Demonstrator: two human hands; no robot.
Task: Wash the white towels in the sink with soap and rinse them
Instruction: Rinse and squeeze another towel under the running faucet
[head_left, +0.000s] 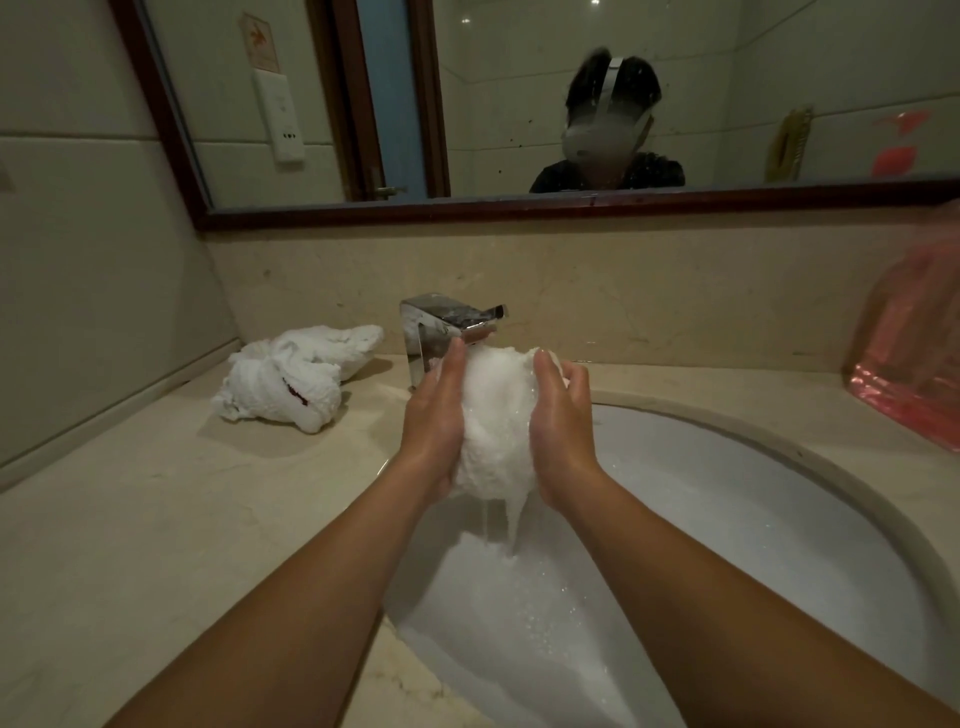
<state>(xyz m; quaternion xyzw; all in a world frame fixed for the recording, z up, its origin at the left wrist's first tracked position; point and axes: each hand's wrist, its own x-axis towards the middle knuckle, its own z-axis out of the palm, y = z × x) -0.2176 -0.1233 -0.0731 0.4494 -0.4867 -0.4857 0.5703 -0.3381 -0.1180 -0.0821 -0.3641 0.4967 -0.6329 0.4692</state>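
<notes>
A wet white towel, bunched into a ball, is squeezed between my two hands above the white sink. My left hand presses its left side with straight fingers pointing up. My right hand cups its right side, fingers curled over the top. Milky water streams from the towel's underside into the foamy water in the basin. A second white towel lies crumpled on the counter to the left, with a small red mark on it.
The chrome faucet stands just behind the towel. A pink plastic bag sits on the counter at the right edge. The beige counter stretches left of the basin. A mirror spans the wall above.
</notes>
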